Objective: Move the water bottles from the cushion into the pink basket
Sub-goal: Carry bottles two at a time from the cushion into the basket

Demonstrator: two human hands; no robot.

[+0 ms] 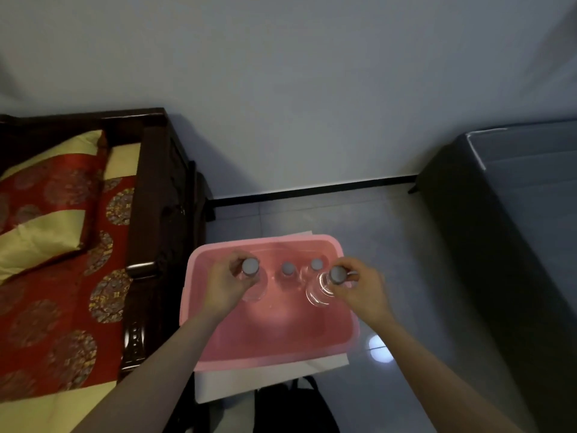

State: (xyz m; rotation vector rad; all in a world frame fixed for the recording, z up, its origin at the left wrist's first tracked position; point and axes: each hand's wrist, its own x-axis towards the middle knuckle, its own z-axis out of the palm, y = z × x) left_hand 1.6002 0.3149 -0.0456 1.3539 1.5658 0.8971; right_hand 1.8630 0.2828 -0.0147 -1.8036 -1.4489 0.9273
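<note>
The left hand [229,284] grips one water bottle [250,270] inside the pink basket [274,348]. The right hand [359,287] grips another bottle [331,281]; two capped bottles [301,268] stand between the hands.

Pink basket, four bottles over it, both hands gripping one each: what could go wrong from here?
1. The right hand holds its bottle tilted beside a standing bottle; lowering it could knock that one over.
2. The pink basket rests on white sheets that overhang whatever is beneath; pressing down may shift it.
3. The left hand grips only near the cap, so the bottle might slip.
</note>
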